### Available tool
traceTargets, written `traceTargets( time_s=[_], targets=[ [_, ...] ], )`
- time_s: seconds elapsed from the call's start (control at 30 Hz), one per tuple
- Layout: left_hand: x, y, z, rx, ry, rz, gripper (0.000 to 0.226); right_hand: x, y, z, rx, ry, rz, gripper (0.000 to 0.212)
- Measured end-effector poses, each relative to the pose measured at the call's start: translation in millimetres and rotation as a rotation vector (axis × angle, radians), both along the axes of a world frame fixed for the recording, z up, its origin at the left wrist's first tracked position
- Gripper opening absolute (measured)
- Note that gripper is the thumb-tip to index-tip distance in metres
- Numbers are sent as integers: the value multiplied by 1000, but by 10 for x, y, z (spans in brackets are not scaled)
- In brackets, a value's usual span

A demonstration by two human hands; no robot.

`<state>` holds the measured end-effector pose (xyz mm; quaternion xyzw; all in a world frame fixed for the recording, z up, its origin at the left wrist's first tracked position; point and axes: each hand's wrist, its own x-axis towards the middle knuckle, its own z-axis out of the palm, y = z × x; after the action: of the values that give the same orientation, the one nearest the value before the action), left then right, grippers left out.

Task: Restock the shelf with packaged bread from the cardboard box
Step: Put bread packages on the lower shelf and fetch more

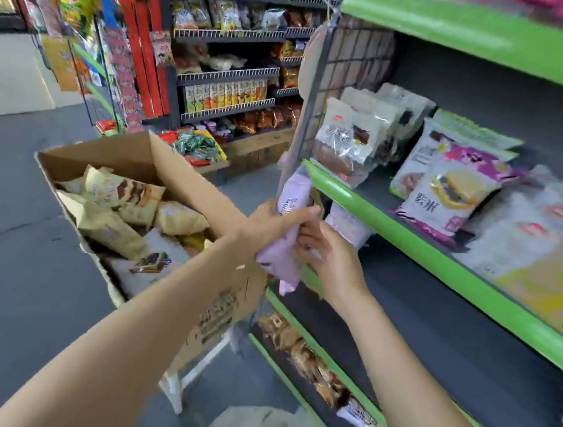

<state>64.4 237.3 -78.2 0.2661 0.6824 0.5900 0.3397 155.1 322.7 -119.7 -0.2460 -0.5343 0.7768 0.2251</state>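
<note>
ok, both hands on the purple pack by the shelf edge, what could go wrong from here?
1. The purple pack is squeezed between left hand and right hand; the bread inside could get crushed.
2. It sits close to the green shelf edge and could snag there going in.
3. The cardboard box rests on a small white stand; the left forearm crossing its flap might nudge it.

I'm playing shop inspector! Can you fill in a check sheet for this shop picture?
Surface: green-edged shelf, partly stocked with bread packs.
Job's things: pale purple bread pack held in front of the shelf end; open cardboard box with more packs inside.
Clutter: nothing seen.
Hands: left hand grips the purple pack; right hand holds it too, fingers curled.
Cables: nothing seen.
Surroundings: snack racks behind, grey floor.
</note>
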Motion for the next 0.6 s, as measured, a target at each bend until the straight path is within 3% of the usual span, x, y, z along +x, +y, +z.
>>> traceTargets(
  time_s=[0.1, 0.13, 0.23, 0.3, 0.4, 0.5, 0.6],
  targets=[
    [245, 47, -204, 3, -173, 41, 9, 393, 198, -132, 185, -129, -137, 17],
    [299, 62, -287, 16, -238, 31, 13, 494, 260, -202, 179, -199, -158, 26],
    [396, 160, -544, 33, -349, -30, 17, 732, 353, -380, -55, -337, -17, 40],
    [463, 239, -641, 4, -323, -27, 14, 850, 395, -456, -139, -308, 5, 32],
    [549, 431, -819, -54, -248, -20, 10, 993, 498, -599, -111, -263, -135, 24],
    [625, 663, -1013, -111, -170, -91, 43, 1152, 663, -790, -32, -316, -198, 27],
    [621, 895, -1172, -50, -166, -52, 18, 1297, 883, -924, 142, -362, -127, 18]
  ],
)
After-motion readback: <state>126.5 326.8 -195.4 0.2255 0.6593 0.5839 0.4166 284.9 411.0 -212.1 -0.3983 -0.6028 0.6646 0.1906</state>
